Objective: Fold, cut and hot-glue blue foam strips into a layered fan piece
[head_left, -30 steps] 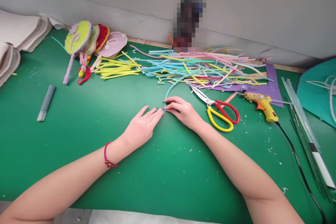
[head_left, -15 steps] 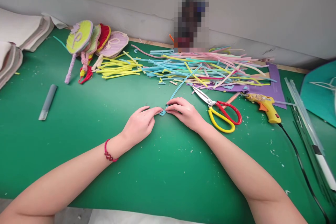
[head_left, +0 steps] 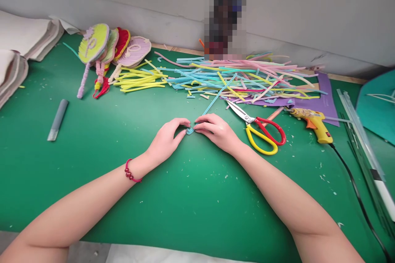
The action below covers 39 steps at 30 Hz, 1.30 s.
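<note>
A light blue pipe cleaner [head_left: 212, 102] runs from the pile down to my fingers, where its near end is bent into a small pointed shape on the green table. My right hand [head_left: 217, 132] pinches it just right of the bend, knuckles up. From the left, the thumb and fingertips of my left hand [head_left: 168, 137] close on the edge of the bent end, with a gap between thumb and palm. Scissors [head_left: 247, 119] with one red and one yellow handle lie right of my right hand, blades pointing up-left.
Behind my hands lies a pile of coloured pipe cleaners [head_left: 240, 80], with several decorated fans [head_left: 94, 45] to its left. A yellow glue gun [head_left: 314, 123] and its black cord lie at the right, near clear sticks [head_left: 358, 127]. A grey-handled tool [head_left: 58, 119] rests at left.
My left hand's fingers have gone from stretched out, pressing at the bent end, to curled with the thumb at its edge. My right hand keeps its pinch almost in place.
</note>
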### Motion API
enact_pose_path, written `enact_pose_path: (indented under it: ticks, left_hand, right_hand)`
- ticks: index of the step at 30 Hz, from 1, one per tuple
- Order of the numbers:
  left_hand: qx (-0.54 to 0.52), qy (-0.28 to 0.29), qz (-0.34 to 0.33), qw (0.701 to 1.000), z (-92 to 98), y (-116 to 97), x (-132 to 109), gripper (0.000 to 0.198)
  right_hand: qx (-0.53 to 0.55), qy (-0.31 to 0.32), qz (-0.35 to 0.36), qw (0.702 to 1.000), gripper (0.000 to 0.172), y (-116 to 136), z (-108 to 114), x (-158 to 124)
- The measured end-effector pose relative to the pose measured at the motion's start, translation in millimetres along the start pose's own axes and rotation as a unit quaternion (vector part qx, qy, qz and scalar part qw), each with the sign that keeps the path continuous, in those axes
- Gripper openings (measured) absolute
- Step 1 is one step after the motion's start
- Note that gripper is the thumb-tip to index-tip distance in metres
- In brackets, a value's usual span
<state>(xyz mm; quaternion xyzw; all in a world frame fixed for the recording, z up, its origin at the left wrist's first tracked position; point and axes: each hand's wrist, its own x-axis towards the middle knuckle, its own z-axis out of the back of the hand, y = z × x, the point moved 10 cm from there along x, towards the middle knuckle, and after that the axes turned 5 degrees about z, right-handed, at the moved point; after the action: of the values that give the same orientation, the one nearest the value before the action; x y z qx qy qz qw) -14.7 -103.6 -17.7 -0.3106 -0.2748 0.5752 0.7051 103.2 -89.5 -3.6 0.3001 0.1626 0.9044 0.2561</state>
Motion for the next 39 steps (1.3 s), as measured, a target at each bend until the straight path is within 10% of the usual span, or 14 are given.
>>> enact_pose_path:
  ticks: [39]
  left_hand:
    - [0.061,-0.011,-0.050,0.997,0.2,-7.2,-4.1,0.017]
  right_hand:
    - [-0.034,-0.003,0.022,0.999,0.020,8.7,0.4,1.5]
